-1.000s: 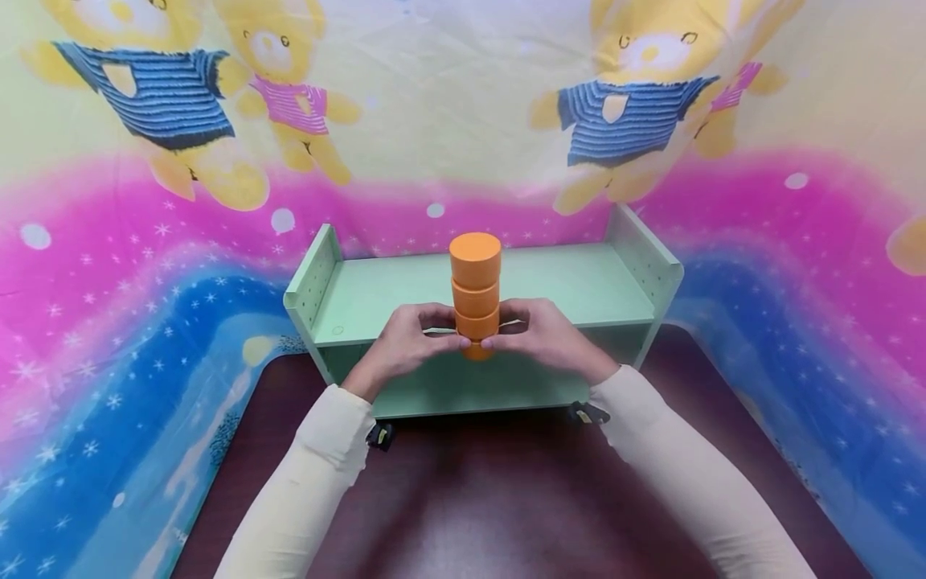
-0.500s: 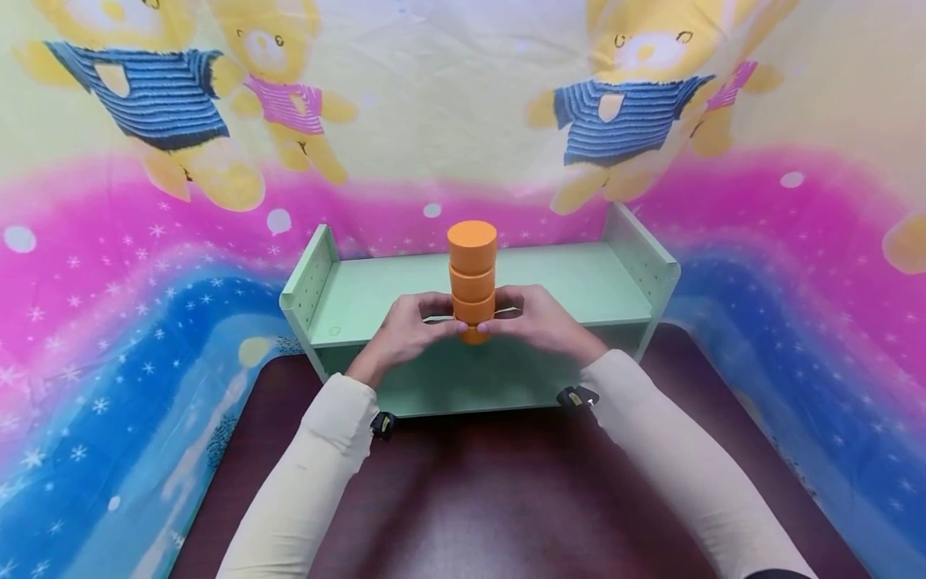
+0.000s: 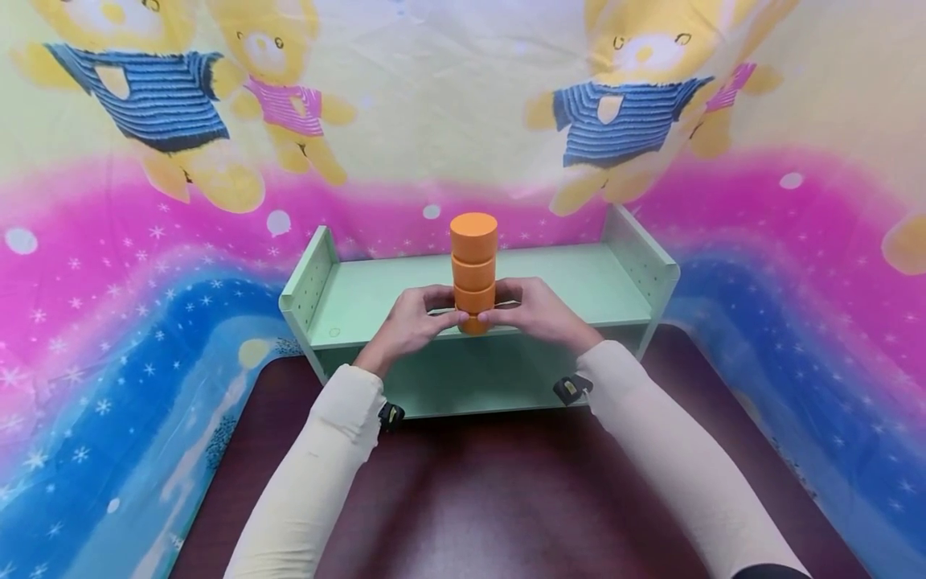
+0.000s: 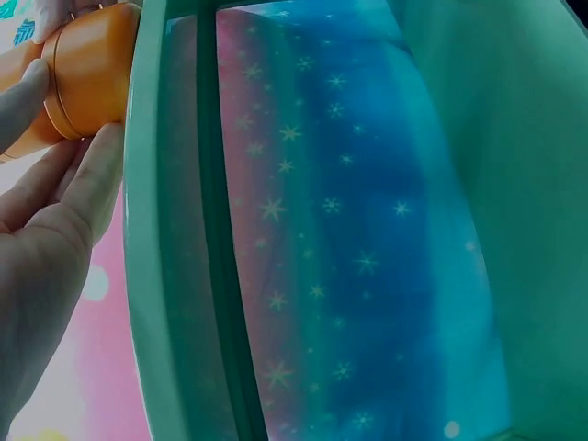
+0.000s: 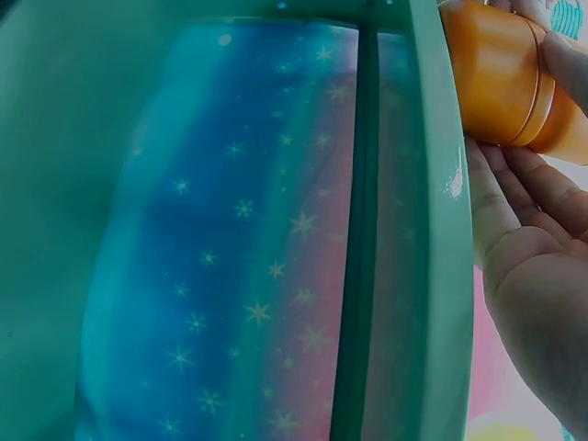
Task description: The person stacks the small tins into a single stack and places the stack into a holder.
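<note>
Both hands hold an upright orange stack (image 3: 474, 257) of several round, cup-like sections, broader at the top. My left hand (image 3: 414, 318) grips its lower part from the left, thumb in front and fingers behind. From the right, my right hand (image 3: 534, 310) grips the same lower part in a matching way. The stack stands at the front edge of the upper board of a pale green shelf unit (image 3: 376, 301). In both wrist views the orange base (image 4: 101, 69) lies close against the board; whether it bears on it I cannot tell.
The shelf has raised side panels (image 3: 644, 241) and a lower board (image 3: 477, 390) beneath the hands. It stands on a dark reddish-brown table (image 3: 463, 498). A printed cloth (image 3: 434, 121) with teddy bears hangs behind and at both sides.
Both hands have moved the orange stack forward, away from me, toward the upper board. The grip looks the same, and the shelf stays where it was.
</note>
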Demonstrator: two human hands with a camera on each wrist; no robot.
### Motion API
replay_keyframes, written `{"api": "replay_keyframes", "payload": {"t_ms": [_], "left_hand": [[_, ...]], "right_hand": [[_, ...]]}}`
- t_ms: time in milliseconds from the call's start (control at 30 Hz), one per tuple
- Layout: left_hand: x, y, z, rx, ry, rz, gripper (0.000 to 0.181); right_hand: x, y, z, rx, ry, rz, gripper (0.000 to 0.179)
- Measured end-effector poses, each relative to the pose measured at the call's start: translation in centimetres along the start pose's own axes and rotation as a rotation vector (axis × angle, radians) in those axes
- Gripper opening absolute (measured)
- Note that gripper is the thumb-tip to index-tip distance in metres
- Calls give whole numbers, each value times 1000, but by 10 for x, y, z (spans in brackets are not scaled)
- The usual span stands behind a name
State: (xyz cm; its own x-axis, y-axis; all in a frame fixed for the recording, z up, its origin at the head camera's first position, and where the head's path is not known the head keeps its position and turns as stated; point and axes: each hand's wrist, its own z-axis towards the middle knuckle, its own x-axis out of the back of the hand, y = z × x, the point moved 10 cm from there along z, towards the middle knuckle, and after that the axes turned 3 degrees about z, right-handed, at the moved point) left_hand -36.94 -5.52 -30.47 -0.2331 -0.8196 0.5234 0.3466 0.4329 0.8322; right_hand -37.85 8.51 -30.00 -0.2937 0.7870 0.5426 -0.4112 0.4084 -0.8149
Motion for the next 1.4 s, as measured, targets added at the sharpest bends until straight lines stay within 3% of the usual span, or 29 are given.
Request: {"api": "replay_keyframes", "payload": {"t_ms": [833,1033,1167,1400], "left_hand": [[3,0,7,-10,-7,17,44],[5,-2,5,19,-10,43,55],[6,-4,-1,50,-21,200,72],[7,-8,-20,115,-3,519,109]], "right_hand": [[-1,3,15,-29,-5,-26,54],[2,1,13,-8,-21,-41,58],[2,-1,6,-3,-35,-163,67],[-8,1,-14,-24,-113,-584,97]]}}
